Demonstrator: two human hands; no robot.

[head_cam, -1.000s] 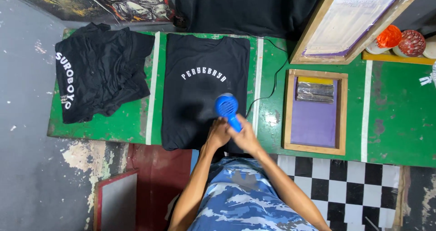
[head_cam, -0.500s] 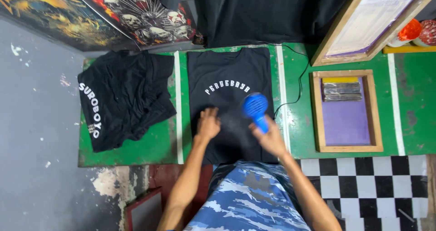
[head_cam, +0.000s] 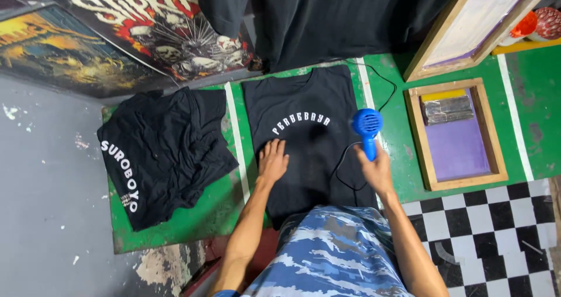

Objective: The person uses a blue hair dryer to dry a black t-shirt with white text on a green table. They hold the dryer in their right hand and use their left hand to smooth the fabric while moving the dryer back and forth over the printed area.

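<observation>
Hands on a black shirt, dryer over the print

I see my left hand (head_cam: 273,161) lying flat and released on the black T-shirt (head_cam: 304,139) that is spread face up on the green bench (head_cam: 175,230). The fingers (head_cam: 274,148) are splayed and point away from me, their tips just below the arc of white lettering (head_cam: 301,122) across the chest. My right hand (head_cam: 377,169) is clenched around the handle of a blue hair dryer (head_cam: 366,127). The round blue head of the dryer sits above the right edge of the shirt, just beside the end of the lettering. A thin black cord (head_cam: 345,168) loops from the dryer across the lower part of the shirt, and more cord runs up over the bench past the shirt's top right corner.

To the left of the spread shirt, past a white painted stripe (head_cam: 236,139), a pile of black shirts (head_cam: 163,151) lies crumpled, with white lettering showing along its left side. To the right lies a wooden printing frame (head_cam: 488,139) with a purple screen, a squeegee resting across its top part. A second, larger wooden frame (head_cam: 432,54) leans at the far right corner. Dark cloth (head_cam: 339,16) hangs behind the bench, and posters (head_cam: 146,22) lean at the far left. My blue camouflage shirt (head_cam: 333,250) fills the bottom of the view, above a black and white checkered floor (head_cam: 497,233).
</observation>
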